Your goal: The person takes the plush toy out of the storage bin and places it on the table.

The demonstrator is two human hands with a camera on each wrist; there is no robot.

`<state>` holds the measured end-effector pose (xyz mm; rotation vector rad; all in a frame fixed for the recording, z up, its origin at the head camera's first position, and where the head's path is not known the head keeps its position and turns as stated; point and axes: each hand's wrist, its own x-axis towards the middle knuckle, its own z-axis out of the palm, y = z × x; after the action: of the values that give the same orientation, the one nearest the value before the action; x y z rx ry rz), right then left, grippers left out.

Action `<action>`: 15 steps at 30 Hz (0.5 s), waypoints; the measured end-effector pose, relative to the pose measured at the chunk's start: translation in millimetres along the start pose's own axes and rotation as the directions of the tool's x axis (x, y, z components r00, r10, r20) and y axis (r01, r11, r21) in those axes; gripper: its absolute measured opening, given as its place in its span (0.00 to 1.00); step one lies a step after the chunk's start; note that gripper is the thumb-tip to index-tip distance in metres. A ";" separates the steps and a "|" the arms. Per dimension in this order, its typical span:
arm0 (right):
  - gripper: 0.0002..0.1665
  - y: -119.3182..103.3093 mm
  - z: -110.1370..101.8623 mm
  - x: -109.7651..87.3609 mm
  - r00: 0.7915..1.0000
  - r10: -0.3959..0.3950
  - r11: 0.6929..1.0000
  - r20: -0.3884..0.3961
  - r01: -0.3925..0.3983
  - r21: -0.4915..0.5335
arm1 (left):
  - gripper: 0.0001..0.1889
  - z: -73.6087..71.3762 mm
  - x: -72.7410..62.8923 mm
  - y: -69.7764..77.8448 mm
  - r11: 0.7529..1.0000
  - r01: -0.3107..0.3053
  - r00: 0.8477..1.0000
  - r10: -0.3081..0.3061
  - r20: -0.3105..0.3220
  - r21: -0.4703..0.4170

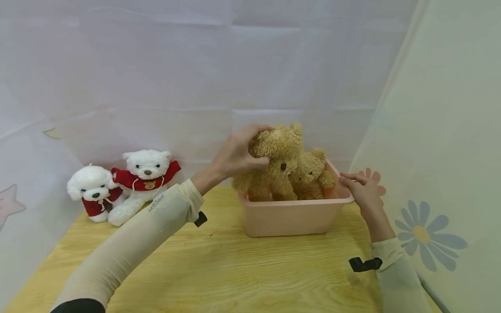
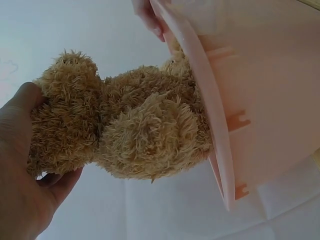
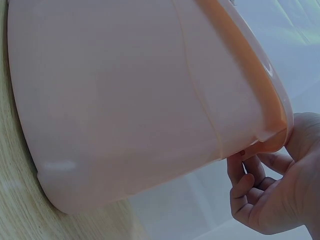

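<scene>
My left hand point(image 1: 240, 150) grips a curly tan teddy bear point(image 1: 279, 143) by the head, thumb on one side and fingers on the other. The bear leans in a pink plastic bin point(image 1: 291, 217), its head well above the rim and its lower body hidden behind the front wall. Beside it in the bin sits another tan teddy bear point(image 1: 311, 169), partly covered by the first. At the bin's right end, my right hand point(image 1: 365, 193) holds the rim; in the right wrist view its fingers point(image 3: 242, 192) curl under the lip.
Left of the bin, a white plush dog point(image 1: 94, 189) and a white teddy bear point(image 1: 148, 167), both in red tops, sit together on the wooden table point(image 1: 242, 269). A pale cloth point(image 1: 195, 78) hangs behind, and a flower-printed one point(image 1: 438, 130) stands close on the right.
</scene>
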<state>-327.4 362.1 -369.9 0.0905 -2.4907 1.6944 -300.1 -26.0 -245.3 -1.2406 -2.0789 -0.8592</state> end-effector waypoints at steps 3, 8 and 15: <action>0.38 -0.1 -2.0 -0.5 1.000 -0.004 1.000 -0.001 0.004 0.005 | 0.38 -4.8 4.0 -1.5 1.000 -0.017 0.999 0.017 -0.028 -0.002; 0.38 -0.9 -2.3 -0.2 1.000 -0.007 1.000 0.003 0.007 0.007 | 0.37 -14.3 4.7 -1.9 1.000 -0.008 0.996 0.008 -0.090 -0.002; 0.37 -0.7 -0.3 -0.5 1.000 -0.005 1.000 0.008 0.005 0.021 | 0.36 -28.7 10.3 0.8 0.999 -0.035 0.989 0.036 -0.143 0.012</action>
<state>-326.7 362.1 -369.3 0.1050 -2.4762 1.7223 -299.5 -41.9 -219.4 -1.1722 -1.9396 -0.8948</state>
